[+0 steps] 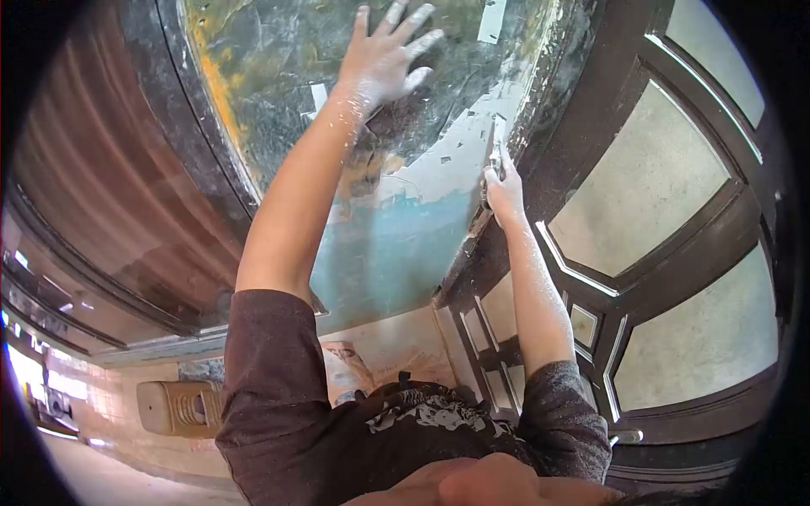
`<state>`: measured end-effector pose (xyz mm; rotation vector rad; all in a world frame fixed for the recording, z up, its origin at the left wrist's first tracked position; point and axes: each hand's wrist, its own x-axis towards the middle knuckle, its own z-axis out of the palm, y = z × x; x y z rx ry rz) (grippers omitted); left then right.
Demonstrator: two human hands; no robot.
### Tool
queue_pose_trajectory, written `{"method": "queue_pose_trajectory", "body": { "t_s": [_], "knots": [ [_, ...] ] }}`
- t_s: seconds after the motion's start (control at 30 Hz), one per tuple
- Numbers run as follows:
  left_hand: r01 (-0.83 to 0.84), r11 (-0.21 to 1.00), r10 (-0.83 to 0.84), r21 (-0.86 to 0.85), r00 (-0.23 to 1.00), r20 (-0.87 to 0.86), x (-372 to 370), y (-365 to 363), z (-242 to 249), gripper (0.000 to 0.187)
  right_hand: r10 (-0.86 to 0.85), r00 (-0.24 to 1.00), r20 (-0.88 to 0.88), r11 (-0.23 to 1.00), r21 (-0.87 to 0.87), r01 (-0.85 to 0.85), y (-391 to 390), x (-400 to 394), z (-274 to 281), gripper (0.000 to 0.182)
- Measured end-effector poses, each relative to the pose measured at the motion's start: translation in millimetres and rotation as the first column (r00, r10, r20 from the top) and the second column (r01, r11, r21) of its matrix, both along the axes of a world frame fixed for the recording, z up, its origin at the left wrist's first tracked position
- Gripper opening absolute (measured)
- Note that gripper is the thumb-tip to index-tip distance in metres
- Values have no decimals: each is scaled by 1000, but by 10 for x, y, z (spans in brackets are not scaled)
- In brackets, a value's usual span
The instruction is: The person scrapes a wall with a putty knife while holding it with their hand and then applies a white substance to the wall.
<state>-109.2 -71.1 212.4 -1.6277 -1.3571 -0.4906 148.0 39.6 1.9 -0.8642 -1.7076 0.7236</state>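
Both arms are reaching up, dusted white.

The left hand (384, 55) is pressing flat overhead, fingers spreading wide, palm down on the surface, forearm stretching long and straight from a dark short sleeve. The right hand (504, 192) is sitting lower and further right, fingers curling tight in a grip, wrist bending slightly, forearm angling up from the elbow.

The scraper (498, 142) is mostly hidden inside the right hand (504, 192), its blade too blurred to make out
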Motion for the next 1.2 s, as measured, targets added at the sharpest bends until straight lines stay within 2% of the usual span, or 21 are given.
{"method": "queue_pose_trajectory", "body": {
  "t_s": [0.03,0.07,0.1,0.17,0.2,0.3,0.43,0.47,0.5,0.57,0.63,0.7,0.83,0.87,0.9,0.97,1.0,1.03,1.1,1.13,1.2],
  "knots": [
    [10,1000,-10,6,1000,-11,-82,25,12,66,-61,998,28,992,112,57,121,-46,-119,64],
    [2,1000,0,22,998,-69,-155,50,2,64,-153,985,76,933,341,118,272,-85,-260,65],
    [11,1000,-10,21,997,-74,-206,75,-10,64,-162,984,71,932,339,129,341,-102,-282,65],
    [34,998,-28,46,992,-126,-278,157,-73,64,22,1000,18,997,72,-23,477,-125,-352,65],
    [10,999,-4,50,994,-110,-260,176,-81,65,130,965,-230,946,-263,-190,-56,-158,126,67],
    [-39,998,43,47,994,-103,-217,162,-97,66,107,991,-84,964,-235,-124,86,-203,134,67],
    [-42,997,50,71,993,-111,-232,198,-117,66,82,974,-211,979,-165,-118,329,-506,-331,50],
    [-26,997,34,77,994,-104,-226,190,-114,66,72,982,-172,995,-59,-83,339,-545,-380,42],
    [-19,997,27,78,994,-105,-219,187,-117,66,65,983,-173,995,-59,-76,416,-541,-411,42],
    [-54,995,64,88,991,-116,-205,190,-113,66,-22,1000,19,997,72,21,593,-533,-453,47],
    [-42,994,54,100,992,-112,-186,188,-113,65,-64,998,-7,989,133,64,489,-563,-363,53],
    [-48,994,60,101,991,-117,-186,189,-112,65,11,998,-65,958,287,8,472,-609,-444,50],
    [-61,993,74,105,989,-127,-185,195,-113,65,32,999,-38,987,157,-26,606,-661,-487,57],
    [-58,993,70,99,991,-117,-183,198,-117,65,102,990,-98,994,-26,-105,644,-668,-484,55],
    [-57,994,67,91,991,-118,-178,200,-125,65,100,990,-99,994,-34,-104,518,-682,-407,55],
    [-67,993,78,93,990,-114,-177,202,-118,66,-19,993,-116,936,346,58,141,-770,-190,53],
    [-70,993,81,95,990,-116,-183,206,-115,66,19,997,-74,994,110,-10,62,-791,-205,54],
    [-58,994,69,97,991,-113,-186,212,-126,66,21,997,-78,994,108,-13,113,-790,-181,54],
    [-54,994,65,100,992,-111,-200,212,-122,66,136,941,-309,989,-20,-149,279,-767,-29,56],
    [-53,993,65,104,991,-115,-195,206,-127,66,157,925,-347,968,-134,-214,283,-739,72,59],
    [-57,993,69,103,991,-116,-179,202,-129,65,185,932,-312,952,-177,-248,189,-740,-8,61]
  ]
}}
